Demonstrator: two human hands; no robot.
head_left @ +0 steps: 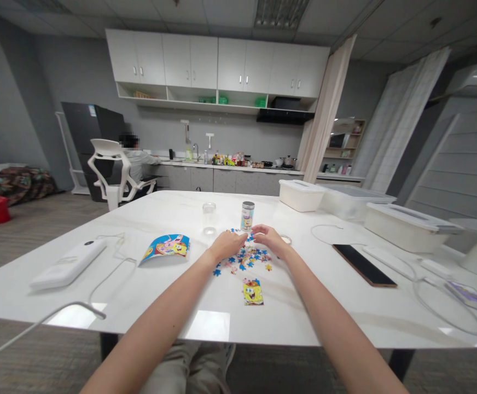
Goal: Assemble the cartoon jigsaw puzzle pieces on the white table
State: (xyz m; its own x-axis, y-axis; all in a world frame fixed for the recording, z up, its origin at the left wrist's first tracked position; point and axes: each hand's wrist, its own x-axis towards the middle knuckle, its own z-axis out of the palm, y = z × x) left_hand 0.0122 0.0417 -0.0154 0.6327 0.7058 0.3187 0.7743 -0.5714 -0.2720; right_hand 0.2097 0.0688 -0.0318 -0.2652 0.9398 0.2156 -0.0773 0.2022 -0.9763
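Over a loose pile of small puzzle pieces (251, 257) in blue, yellow and pink, my two hands almost meet. My left hand (229, 244) has its fingers drawn together, and what they hold, if anything, is hidden. My right hand (269, 239) curves in from the right, thumb and fingers apart, beside a blue piece. A joined section of puzzle (252, 292) with a yellow cartoon face lies nearer me. Behind my hands stands a printed can (247, 216) with a metallic top. The curled picture sheet (166, 247) rests to the left.
A clear glass (209, 219) stands behind my left hand. On the left are a white device (69, 264) and cables. A dark phone-like slab (364, 265), white cables and lidded bins (406, 227) occupy the right. Another person (138, 161) sits at the far counter.
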